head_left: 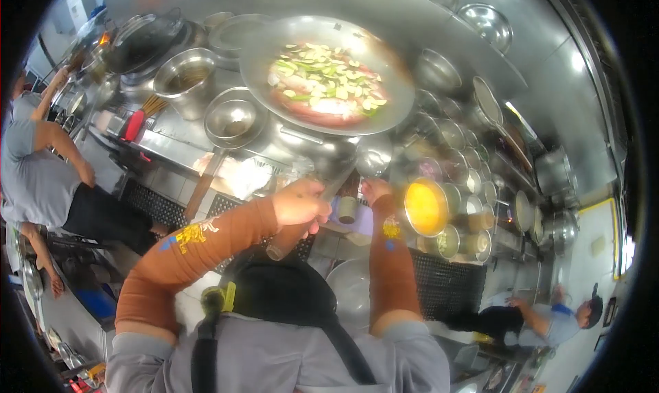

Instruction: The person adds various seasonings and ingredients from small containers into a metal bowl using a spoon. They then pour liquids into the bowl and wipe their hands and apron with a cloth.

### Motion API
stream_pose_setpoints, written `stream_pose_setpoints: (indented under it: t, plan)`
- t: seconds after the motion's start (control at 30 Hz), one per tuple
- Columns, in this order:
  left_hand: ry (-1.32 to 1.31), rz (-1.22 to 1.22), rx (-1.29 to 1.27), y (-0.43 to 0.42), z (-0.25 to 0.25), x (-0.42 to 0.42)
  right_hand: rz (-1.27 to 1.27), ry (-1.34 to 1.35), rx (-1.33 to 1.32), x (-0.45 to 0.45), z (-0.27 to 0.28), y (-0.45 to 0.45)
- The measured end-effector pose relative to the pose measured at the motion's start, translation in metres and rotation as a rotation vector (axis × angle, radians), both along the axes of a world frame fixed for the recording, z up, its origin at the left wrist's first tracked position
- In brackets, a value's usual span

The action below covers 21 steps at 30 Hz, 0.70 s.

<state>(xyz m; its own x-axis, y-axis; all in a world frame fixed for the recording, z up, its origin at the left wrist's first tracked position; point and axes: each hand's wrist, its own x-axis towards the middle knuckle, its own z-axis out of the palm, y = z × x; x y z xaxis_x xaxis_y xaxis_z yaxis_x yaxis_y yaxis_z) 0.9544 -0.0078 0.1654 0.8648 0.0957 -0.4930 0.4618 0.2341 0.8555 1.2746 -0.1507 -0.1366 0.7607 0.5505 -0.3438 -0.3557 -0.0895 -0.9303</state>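
Observation:
My left hand [302,204] is closed around the wooden handle [280,247] of a long metal utensil, whose working end I cannot make out. My right hand [376,190] has its fingers curled in; what they hold, if anything, is unclear. Just above it is the round metal bowl of a ladle [374,156]. Between my hands shows a short cylindrical handle end [347,210]. Beyond them, a large wok [257,70] holds sliced pale and green pieces [333,70] over reddish food [329,109] in liquid.
An orange-yellow liquid [425,206] fills a round container at right, beside several seasoning pots [451,132]. At left are a metal pot [184,77], a wooden-handled strainer or pan [235,118] and white cloth [250,177]. Other people [48,166] stand left and right [542,321].

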Motion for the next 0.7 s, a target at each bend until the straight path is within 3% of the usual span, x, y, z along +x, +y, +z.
stream_pose_setpoints:
  t: [0.07,0.13,0.2,0.27,0.37,0.43,0.5,0.57,0.7]
  plan:
    - [-0.020,-0.015,0.009,0.001,-0.007,0.001,0.090,-0.069,-0.024,0.005,-0.004,-0.002]
    - [-0.036,-0.021,0.022,0.001,-0.009,0.001,0.016,0.252,0.214,0.005,-0.005,-0.004]
    - [-0.048,-0.017,0.037,-0.001,-0.008,0.000,0.334,-0.811,-0.300,0.000,0.002,-0.001]
    - [-0.074,-0.038,0.043,-0.001,-0.014,-0.001,0.695,-1.366,-0.954,0.010,0.018,0.000]
    - [-0.096,-0.030,0.089,-0.002,-0.012,-0.003,-0.183,0.172,-0.354,0.006,0.018,0.015]
    - [-0.111,-0.031,0.140,-0.003,-0.012,-0.004,0.342,-0.919,-0.548,0.061,-0.055,0.002]
    - [-0.138,-0.053,0.201,-0.003,-0.016,-0.004,0.441,-1.209,-0.355,0.061,-0.058,0.000]
    - [-0.111,-0.039,0.292,-0.007,-0.019,-0.004,0.068,-0.567,-0.389,0.037,-0.029,0.001]
    - [-0.173,-0.065,0.444,-0.016,-0.028,0.000,-0.167,-0.219,-0.213,-0.023,0.055,0.005]
